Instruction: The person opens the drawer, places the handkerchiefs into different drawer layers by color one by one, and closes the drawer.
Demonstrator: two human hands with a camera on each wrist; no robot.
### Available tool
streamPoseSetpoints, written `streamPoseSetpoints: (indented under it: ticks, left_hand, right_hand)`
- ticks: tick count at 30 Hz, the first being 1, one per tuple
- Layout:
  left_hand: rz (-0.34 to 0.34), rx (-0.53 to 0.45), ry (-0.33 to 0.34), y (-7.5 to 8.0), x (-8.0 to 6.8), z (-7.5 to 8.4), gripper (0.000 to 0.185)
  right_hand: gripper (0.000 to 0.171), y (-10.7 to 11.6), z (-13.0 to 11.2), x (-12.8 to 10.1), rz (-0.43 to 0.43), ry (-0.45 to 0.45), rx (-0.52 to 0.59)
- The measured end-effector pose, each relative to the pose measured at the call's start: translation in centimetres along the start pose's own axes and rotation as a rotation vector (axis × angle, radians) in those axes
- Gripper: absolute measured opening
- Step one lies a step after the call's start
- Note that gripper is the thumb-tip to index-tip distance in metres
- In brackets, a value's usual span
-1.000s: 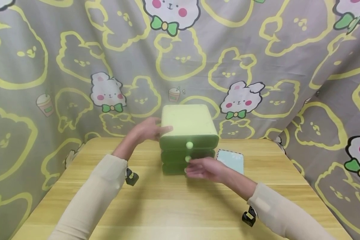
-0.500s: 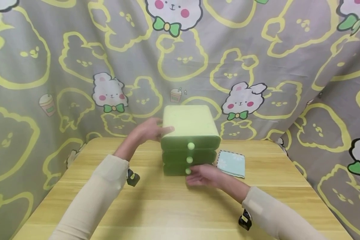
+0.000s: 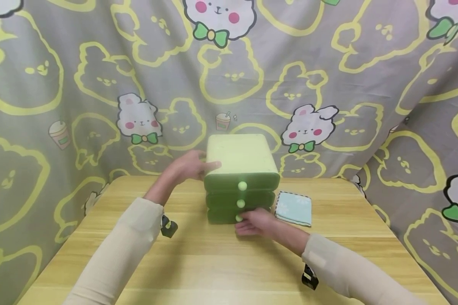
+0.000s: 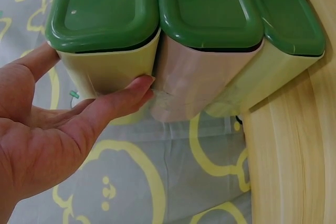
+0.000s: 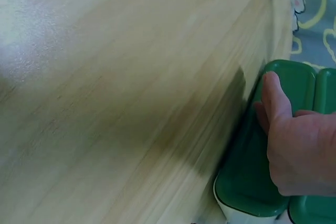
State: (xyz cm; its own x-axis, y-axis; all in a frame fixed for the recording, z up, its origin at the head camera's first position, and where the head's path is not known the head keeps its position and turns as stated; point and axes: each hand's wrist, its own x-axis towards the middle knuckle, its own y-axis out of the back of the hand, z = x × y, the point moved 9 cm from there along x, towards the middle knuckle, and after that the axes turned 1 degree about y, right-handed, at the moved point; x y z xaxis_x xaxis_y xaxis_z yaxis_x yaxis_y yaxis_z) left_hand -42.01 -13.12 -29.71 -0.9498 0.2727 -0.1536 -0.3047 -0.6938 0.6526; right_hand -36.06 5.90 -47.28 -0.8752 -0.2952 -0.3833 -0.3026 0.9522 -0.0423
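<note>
Small three-drawer desktop chest of green plastic (image 3: 241, 178), pale lime shell with darker green drawer fronts, stands at the far middle of the light wooden table (image 3: 221, 262), close to the rabbit-print curtain (image 3: 61, 84).

Your left hand (image 3: 188, 166) lies against the chest's left wall near the top, fingers straight, thumb (image 4: 128, 90) laid along the shell's edge; it braces, it does not clutch.

Your right hand (image 3: 256, 222) is at the bottom drawer's round pale knob (image 3: 238, 218). Fingers rest on the drawer front (image 5: 252, 166); whether they pinch the knob, you cannot tell.

Judgement: hollow moulded plastic, so probably light and stiff, smooth-walled, apt to skid on the table if the drawer is tugged. Take the knob between thumb and finger, pull straight out, and lean the bracing hand on the shell.

Folded pale blue cloth with a dotted border (image 3: 294, 207) lies just right of the chest.
</note>
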Motion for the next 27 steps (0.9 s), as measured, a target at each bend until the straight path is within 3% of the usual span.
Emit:
streamPoseSetpoints:
  ticks: [7, 18, 27]
  left_hand:
    - [0.002, 0.009, -0.007, 0.04, 0.05, -0.03, 0.079]
    - [-0.001, 0.015, -0.006, 0.01, 0.21, -0.10, 0.083]
    - [-0.010, -0.039, 0.005, -0.13, 0.02, -0.01, 0.080]
  right_hand:
    - [0.027, 0.07, 0.02, -0.03, 0.050, 0.010, -0.002]
    - [0.024, 0.26, 0.15, -0.05, 0.047, -0.018, -0.011]
    - [0.022, 0.23, 0.09, -0.27, 0.041, -0.043, -0.033]
